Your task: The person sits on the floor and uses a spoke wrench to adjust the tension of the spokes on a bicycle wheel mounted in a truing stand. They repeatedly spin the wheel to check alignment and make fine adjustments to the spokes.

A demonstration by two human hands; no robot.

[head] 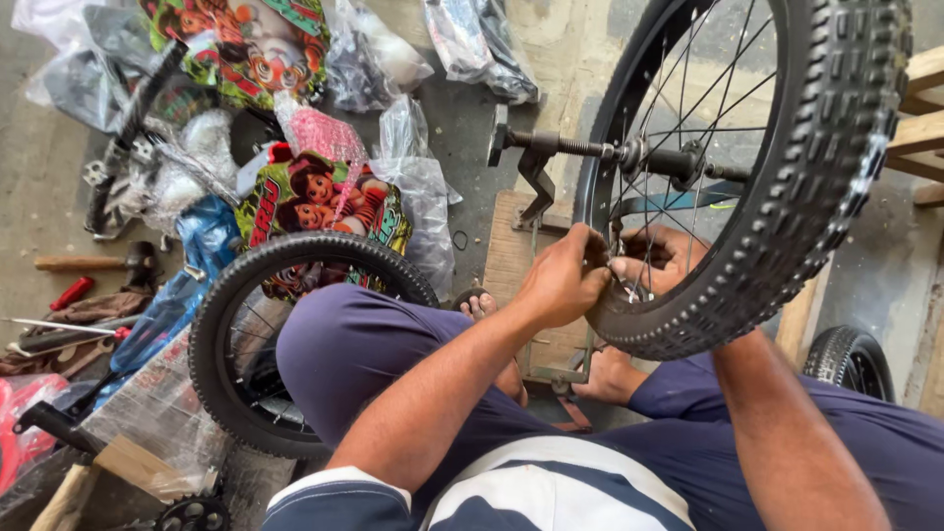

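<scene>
So the biggest thing here is the knobby bicycle wheel (787, 167), standing upright in a metal stand (536, 187) on a wooden board (511, 256), axle (590, 149) sticking out to the left. A second, smaller wheel (236, 344) lies flat on the concrete floor (59, 236) just beside the person's purple-trousered knee (354, 344). Behind that there's a pile of plastic bags (403, 167) and bright cartoon-printed panels (324, 197), plus a hammer (98, 263) and red-handled tools (74, 292) off at the left edge.

Both hands are down at the bottom of the rim. The left hand (560, 280) is curled shut, pinching at the rim's edge near the spokes (688, 108). The right hand (659, 258) reaches through from behind the spokes, fingers bent around the rim, partly hidden.
</scene>
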